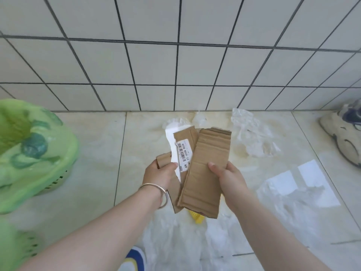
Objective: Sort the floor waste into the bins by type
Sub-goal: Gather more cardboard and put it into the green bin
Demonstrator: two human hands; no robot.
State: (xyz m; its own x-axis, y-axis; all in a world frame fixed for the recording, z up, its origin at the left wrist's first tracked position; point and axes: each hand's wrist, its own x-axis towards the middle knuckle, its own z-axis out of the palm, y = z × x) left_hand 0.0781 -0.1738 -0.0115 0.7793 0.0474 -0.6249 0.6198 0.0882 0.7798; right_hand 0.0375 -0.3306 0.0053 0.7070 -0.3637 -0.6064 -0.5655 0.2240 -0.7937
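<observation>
While our left hand point(163, 173) and right hand point(224, 177) both grip cardboard pieces point(205, 169) above the floor point(93, 153), we keep them stacked and carry them level to the green bin point(39, 153).

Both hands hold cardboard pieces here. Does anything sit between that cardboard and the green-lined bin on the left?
Nothing visible does. The left hand and right hand grip the cardboard pieces in the air, and only bare floor tile lies between them and the green-lined bin. The plastic wrap lies off to the right.
</observation>
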